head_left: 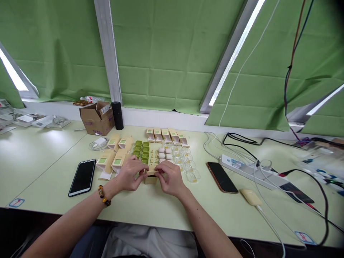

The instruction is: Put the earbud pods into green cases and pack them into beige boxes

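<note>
Between my two hands a small tan cardboard box [151,180] stands on the table near its front edge. My left hand [131,173] pinches the box's top flap from the left. Opposite it, my right hand [170,176] pinches the same flap from the right; both hands are closed. Just behind the box are green square cups [145,154] in two columns, small yellowish pieces [152,156], pale pink blocks [161,155] and clear plastic cups [186,160]. Several tan boxes [120,158] stand left of my left hand, and a row of open ones [166,135] stands at the back.
A phone [82,178] lies at left, another phone [221,177] at right. Beyond that are a power strip [249,172], a cream case [250,197] and loose cables. At the back left stand a carton [97,119], a black cylinder [117,115] and a white charger cable [99,143].
</note>
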